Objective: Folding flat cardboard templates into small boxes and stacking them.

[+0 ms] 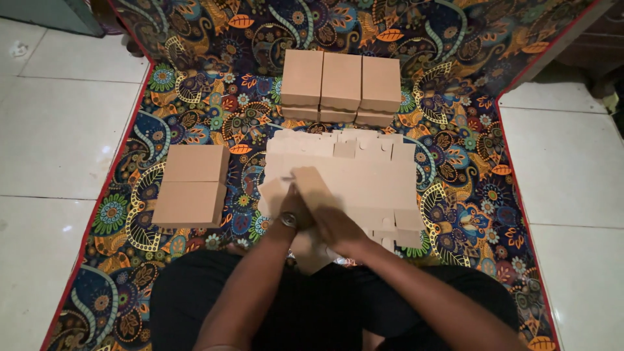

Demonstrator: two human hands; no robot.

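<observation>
Patterned floor mat (pixel 195 97), with flat cardboard being folded at its middle.

Both hands work one flat box blank (pixel 312 185) atop the stack of blanks (pixel 364 175): the left hand (pixel 296 209) pinches a raised flap, the right hand (pixel 338 227) presses flat (motion blur hides its fingers). Creasing along the scored lines would keep corners square, like the finished boxes (pixel 341 81) beyond and two more boxes (pixel 192 185) at left.

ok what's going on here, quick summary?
A person sits on a patterned mat, both hands on one flat cardboard blank atop a stack of blanks. The left hand and right hand are pressed close together on it. Finished boxes sit ahead, two more boxes to the left.
</observation>
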